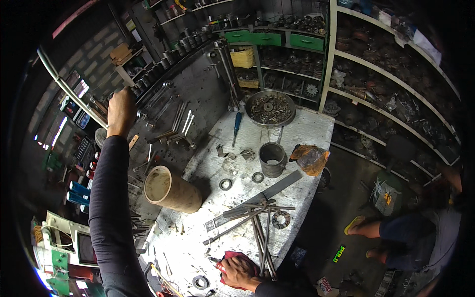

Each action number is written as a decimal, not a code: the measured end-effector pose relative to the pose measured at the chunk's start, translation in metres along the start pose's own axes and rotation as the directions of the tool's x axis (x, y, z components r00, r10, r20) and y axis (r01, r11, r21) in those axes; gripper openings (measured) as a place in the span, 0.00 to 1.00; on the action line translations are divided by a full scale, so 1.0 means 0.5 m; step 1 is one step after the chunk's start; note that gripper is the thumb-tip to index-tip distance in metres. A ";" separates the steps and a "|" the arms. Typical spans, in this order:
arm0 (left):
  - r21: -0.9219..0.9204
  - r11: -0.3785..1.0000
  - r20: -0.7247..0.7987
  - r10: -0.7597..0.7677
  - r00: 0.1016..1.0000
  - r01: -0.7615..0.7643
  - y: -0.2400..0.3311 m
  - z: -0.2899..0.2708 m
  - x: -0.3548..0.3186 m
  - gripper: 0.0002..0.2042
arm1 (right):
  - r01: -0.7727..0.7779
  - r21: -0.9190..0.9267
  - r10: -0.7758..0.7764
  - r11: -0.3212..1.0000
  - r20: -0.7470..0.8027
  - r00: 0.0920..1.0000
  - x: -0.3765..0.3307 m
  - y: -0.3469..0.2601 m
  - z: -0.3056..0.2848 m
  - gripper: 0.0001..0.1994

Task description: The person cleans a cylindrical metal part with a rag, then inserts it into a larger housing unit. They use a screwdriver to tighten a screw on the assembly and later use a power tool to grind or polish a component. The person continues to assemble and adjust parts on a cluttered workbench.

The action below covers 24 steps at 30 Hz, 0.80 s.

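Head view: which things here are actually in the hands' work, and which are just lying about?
In hand:
- left hand raised to the tool wall
- right hand pressing on a red rag
- metal rods beside the rag

Lying about:
- brown tube
- grey metal cup
- bowl of small parts
- blue screwdriver
- orange bag

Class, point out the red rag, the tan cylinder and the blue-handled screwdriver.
red rag [232, 257], head view, left fold beside right hand.
tan cylinder [180, 194], head view, side wall.
blue-handled screwdriver [238, 120], head view, handle.

A crumpled red rag lies at the workbench's near edge.
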<state>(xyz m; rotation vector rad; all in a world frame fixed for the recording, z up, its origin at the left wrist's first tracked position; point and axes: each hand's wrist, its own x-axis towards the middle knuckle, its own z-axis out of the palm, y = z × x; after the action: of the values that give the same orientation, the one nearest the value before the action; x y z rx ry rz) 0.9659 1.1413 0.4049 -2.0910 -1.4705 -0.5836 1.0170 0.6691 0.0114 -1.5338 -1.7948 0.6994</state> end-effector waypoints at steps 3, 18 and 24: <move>-0.002 1.000 -0.030 0.010 0.999 -0.010 0.004 -0.001 -0.014 0.10 | 0.025 -0.007 -0.025 1.000 -0.046 0.999 0.000 0.004 0.008 0.19; -0.906 -0.357 0.359 -0.368 0.858 0.226 0.120 -0.092 -0.421 0.15 | 0.033 -0.038 -0.034 0.999 -0.015 0.999 -0.002 0.001 -0.003 0.15; -0.369 -0.854 0.863 -0.168 0.476 0.367 0.228 -0.216 -0.876 0.11 | -0.055 -0.001 0.055 0.998 0.110 0.992 0.001 0.013 0.016 0.21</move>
<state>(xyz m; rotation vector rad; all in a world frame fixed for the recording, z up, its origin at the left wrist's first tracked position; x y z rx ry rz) 0.9278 0.7238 0.2029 -0.9979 -2.4820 -3.8715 1.0145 0.6708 0.0015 -1.5760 -1.8370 0.8261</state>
